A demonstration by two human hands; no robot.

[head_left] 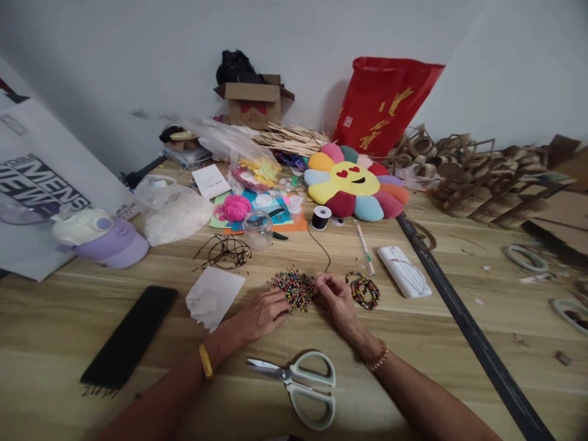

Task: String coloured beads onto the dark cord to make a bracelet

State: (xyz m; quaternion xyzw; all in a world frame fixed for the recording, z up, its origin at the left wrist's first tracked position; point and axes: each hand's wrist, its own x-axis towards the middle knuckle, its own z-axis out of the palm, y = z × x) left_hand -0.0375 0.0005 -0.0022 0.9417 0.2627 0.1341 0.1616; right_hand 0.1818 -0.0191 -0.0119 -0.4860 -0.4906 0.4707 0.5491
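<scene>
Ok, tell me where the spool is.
In the head view, the spool stands just right of centre, between the jar and the cushion, beyond the beads.

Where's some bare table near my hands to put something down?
Bare wood shows between the right forearm, white block and dark strip. There's also a patch between the scissors and that forearm. It's crowded toward the wall, from the plastic bag to the flower cushion, and the beads fill the space between your left hand and right hand.
</scene>
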